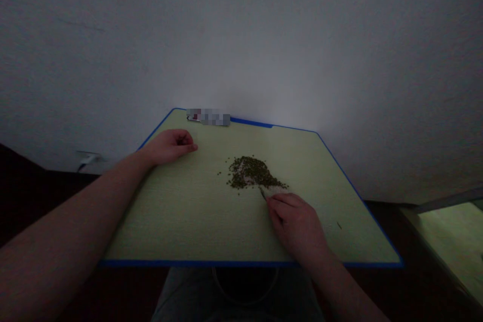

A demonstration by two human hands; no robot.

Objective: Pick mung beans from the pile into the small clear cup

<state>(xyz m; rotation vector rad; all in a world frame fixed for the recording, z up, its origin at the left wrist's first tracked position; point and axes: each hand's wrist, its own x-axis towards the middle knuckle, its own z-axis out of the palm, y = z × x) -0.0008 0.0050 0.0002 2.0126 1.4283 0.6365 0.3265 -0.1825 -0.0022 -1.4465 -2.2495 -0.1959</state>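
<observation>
Rests the left hand point(169, 147) on the far left of the blue-edged surface point(177, 221), with the grip loosely curled; cannot tell whether with fingertips together or apart. With the right hand point(296, 224), clamps the grip on a thin piece point(263, 193), too blurred to identify, just beside the near side of a loose pile of greenish-brown grains point(251, 171). Has that pile around the middle of the surface, between both hands. Shows a pixelated item point(209, 117) at the far edge and a dark sliver point(339, 225) toward the right.
</observation>
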